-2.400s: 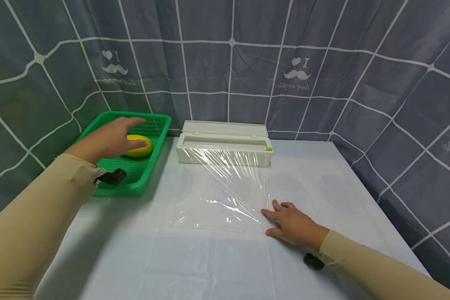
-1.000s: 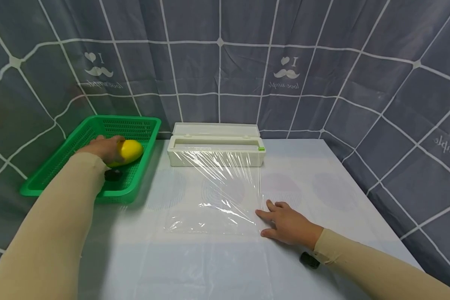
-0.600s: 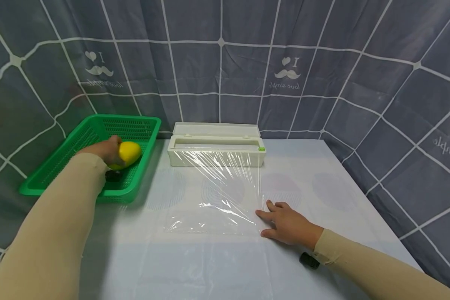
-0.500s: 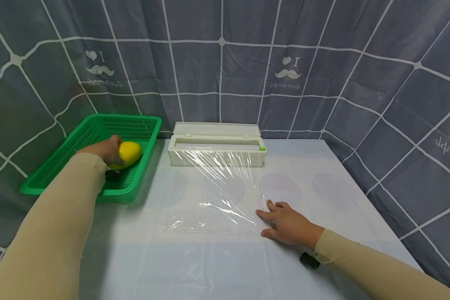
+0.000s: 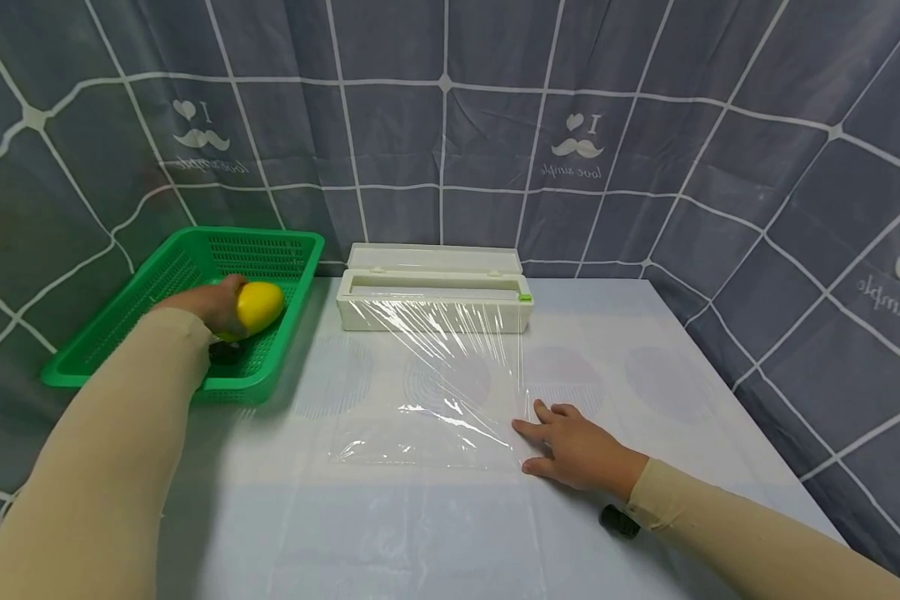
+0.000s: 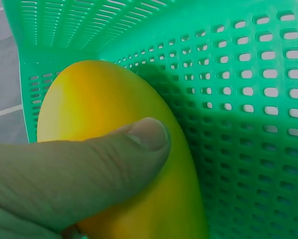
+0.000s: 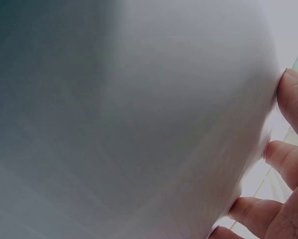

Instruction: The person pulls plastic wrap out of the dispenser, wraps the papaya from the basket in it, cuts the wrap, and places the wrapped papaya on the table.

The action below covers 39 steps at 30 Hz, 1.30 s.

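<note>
A smooth yellow mango (image 5: pixel 260 307) is inside the green basket (image 5: pixel 309 267) at the left. My left hand (image 5: pixel 213 302) grips it from its left side; in the left wrist view the thumb (image 6: pixel 109 164) lies across the mango (image 6: pixel 89 94), and the other fingers are mostly hidden. A sheet of clear cling film (image 5: pixel 450 400) stretches from the white dispenser box (image 5: pixel 435 317) toward me over the table. My right hand (image 5: pixel 581 446) rests with spread fingers at the film's right front edge. In the right wrist view its fingertips touch the surface.
The dispenser's lid (image 5: pixel 435 258) stands raised at the back, and a green slider (image 5: pixel 525 297) sits at its right end. A white cloth (image 5: pixel 390 533) covers the table. Grey checked curtains (image 5: pixel 495 133) enclose the back and sides. A black wrist camera (image 5: pixel 618 521) hangs under my right wrist.
My left hand has come down into the basket and taken hold of the mango, which has barely shifted over the last half second. The right hand stays in place at the film's edge.
</note>
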Each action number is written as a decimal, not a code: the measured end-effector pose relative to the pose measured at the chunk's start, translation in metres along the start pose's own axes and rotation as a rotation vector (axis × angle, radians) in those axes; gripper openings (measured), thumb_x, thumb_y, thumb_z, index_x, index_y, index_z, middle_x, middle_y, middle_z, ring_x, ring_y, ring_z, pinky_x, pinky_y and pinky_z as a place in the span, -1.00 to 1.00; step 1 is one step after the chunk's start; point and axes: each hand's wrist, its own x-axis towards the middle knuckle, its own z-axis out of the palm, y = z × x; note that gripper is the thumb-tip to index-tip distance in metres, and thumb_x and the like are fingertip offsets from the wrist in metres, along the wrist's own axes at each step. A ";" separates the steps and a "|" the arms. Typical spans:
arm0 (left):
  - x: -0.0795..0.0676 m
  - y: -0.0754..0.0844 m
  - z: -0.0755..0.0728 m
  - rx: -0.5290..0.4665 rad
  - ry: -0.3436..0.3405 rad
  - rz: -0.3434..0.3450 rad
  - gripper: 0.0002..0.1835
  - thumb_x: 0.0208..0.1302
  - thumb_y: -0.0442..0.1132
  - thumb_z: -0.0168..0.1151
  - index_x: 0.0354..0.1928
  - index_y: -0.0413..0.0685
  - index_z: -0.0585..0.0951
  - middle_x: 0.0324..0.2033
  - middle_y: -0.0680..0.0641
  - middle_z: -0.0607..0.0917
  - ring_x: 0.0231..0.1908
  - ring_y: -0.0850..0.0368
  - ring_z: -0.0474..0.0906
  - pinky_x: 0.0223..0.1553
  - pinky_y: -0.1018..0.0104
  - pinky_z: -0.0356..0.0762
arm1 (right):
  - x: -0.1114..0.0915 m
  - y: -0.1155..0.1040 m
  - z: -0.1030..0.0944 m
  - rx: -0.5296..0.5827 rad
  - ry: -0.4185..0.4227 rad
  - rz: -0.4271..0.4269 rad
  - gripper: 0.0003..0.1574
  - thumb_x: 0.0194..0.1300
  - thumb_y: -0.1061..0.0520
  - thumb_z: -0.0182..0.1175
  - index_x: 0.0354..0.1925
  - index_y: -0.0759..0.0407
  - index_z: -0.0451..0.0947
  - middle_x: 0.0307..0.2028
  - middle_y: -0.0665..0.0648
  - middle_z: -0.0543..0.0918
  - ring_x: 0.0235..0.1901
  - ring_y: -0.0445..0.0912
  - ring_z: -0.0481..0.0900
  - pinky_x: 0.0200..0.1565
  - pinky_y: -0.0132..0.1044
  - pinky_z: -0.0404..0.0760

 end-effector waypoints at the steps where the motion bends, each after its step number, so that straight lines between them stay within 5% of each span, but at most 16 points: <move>1: 0.000 0.000 0.000 0.003 -0.002 0.004 0.11 0.30 -0.14 0.44 0.60 -0.25 -0.14 0.19 -0.65 0.41 0.01 -0.45 0.49 -0.09 -0.27 0.56 | 0.000 0.000 0.000 -0.003 -0.001 0.000 -0.16 0.36 -0.24 0.39 0.50 -0.09 0.45 0.54 0.41 0.33 0.47 0.41 0.31 0.32 0.28 0.54; 7: -0.003 0.000 -0.004 -0.004 0.015 0.018 0.15 0.28 -0.18 0.46 0.62 -0.26 -0.18 0.19 -0.66 0.39 0.05 -0.50 0.47 -0.03 -0.34 0.53 | 0.000 0.000 -0.001 -0.002 -0.009 0.001 -0.15 0.37 -0.24 0.38 0.51 -0.08 0.44 0.55 0.40 0.32 0.48 0.40 0.30 0.33 0.28 0.53; 19: -0.018 0.012 -0.024 0.011 0.217 0.141 0.12 0.28 -0.18 0.47 0.63 -0.24 -0.11 0.22 -0.64 0.45 0.03 -0.51 0.55 -0.02 -0.42 0.52 | 0.000 0.000 -0.001 -0.006 -0.007 0.002 -0.15 0.37 -0.25 0.38 0.51 -0.08 0.44 0.55 0.40 0.32 0.48 0.41 0.30 0.33 0.29 0.53; 29: -0.039 0.038 -0.033 -0.020 0.277 0.196 0.18 0.33 -0.08 0.46 0.71 0.03 -0.20 0.41 -0.55 0.28 0.20 -0.50 0.39 0.13 -0.54 0.42 | 0.000 0.000 0.000 -0.008 -0.010 0.004 -0.16 0.37 -0.24 0.38 0.51 -0.08 0.44 0.55 0.41 0.31 0.48 0.42 0.29 0.33 0.29 0.53; 39: -0.059 0.072 -0.022 -0.018 0.310 0.227 0.13 0.37 -0.08 0.44 0.71 0.32 -0.17 0.42 -0.43 0.29 0.17 -0.47 0.42 0.17 -0.56 0.39 | 0.001 0.001 0.000 -0.020 -0.010 0.001 -0.16 0.38 -0.25 0.37 0.51 -0.07 0.44 0.54 0.41 0.32 0.48 0.43 0.30 0.32 0.30 0.53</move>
